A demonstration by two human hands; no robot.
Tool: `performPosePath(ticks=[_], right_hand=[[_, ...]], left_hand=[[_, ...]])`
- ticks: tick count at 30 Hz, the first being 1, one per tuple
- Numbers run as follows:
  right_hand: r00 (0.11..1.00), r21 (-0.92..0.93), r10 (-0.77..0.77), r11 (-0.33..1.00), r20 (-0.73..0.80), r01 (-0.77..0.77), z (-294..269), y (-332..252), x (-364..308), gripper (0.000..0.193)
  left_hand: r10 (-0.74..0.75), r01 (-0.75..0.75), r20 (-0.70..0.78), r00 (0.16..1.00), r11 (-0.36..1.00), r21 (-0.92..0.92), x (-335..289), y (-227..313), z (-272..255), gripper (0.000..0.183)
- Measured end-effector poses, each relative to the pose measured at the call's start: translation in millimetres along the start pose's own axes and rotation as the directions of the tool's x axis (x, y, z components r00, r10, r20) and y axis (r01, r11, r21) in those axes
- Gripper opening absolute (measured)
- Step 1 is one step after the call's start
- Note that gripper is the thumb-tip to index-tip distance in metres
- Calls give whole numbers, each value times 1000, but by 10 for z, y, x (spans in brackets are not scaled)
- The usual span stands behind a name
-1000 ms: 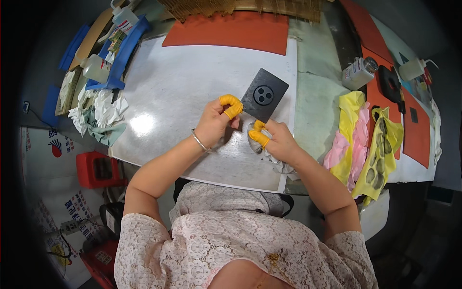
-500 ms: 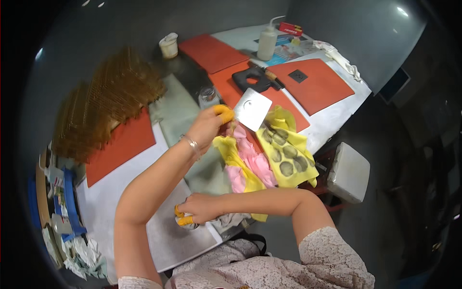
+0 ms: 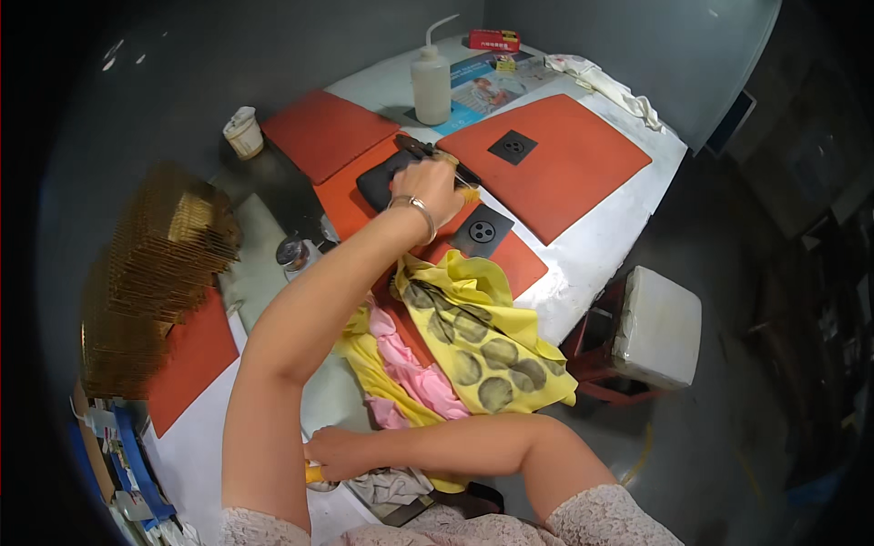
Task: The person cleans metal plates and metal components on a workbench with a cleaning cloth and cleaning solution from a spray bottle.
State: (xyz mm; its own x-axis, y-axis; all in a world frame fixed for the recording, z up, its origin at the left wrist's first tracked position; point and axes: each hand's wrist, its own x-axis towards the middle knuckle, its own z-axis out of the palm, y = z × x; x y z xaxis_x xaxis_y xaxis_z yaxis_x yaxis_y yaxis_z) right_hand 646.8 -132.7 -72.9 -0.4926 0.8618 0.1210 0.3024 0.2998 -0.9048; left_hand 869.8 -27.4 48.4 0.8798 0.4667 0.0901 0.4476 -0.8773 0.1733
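My left hand [image 3: 430, 188], with a yellow cover on a fingertip, reaches to the middle of the table. Its fingers are curled at a dark-handled tool [image 3: 414, 146] with a light wooden part, beside a black pad [image 3: 375, 184]. Most of the grip is hidden. Below that hand a dark square plate [image 3: 482, 230] with a round three-dot mark lies on an orange-red mat [image 3: 523, 264]. My right hand [image 3: 339, 453], also with yellow fingertip covers, is closed low near the table's front edge, partly behind my left forearm. Beside it is a greyish cloth [image 3: 391, 487].
A stained yellow cloth [image 3: 492, 355] and a pink cloth [image 3: 410, 369] lie at the near edge. A similar dark plate [image 3: 512, 147] rests on another red mat [image 3: 583, 173]. A squeeze bottle [image 3: 431, 86], glass jar [image 3: 293, 255], white cup [image 3: 243, 134] and brass-coloured racks [image 3: 173, 255] stand around.
My left hand has let go of the shiny square plate and moved farther away to the tool. A dark plate now lies beside the cloth. My right hand stays low.
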Motion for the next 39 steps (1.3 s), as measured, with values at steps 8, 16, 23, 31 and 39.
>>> performPosePath(ticks=[8,16,23,31,39], right_hand=[[853,95,-322,916,-412,391,249,122,23,39],[843,235,-249,888,-476,395,145,188,15,42],[835,237,-324,856,-445,459,136,189,28,45],[838,117,-256,929,-482,352,353,290,152,34],[997,30,49,998,-56,-47,18,-1,0,32]], left_hand=[[-414,423,90,906,895,-139,1200,498,646,58],[-508,516,93,856,837,-181,1542,641,845,46],[-386,528,420,821,234,-816,1452,529,707,23],[-152,350,330,932,135,-927,626,149,247,19],[-127,120,112,986,65,-991,-1876,-631,-40,18]])
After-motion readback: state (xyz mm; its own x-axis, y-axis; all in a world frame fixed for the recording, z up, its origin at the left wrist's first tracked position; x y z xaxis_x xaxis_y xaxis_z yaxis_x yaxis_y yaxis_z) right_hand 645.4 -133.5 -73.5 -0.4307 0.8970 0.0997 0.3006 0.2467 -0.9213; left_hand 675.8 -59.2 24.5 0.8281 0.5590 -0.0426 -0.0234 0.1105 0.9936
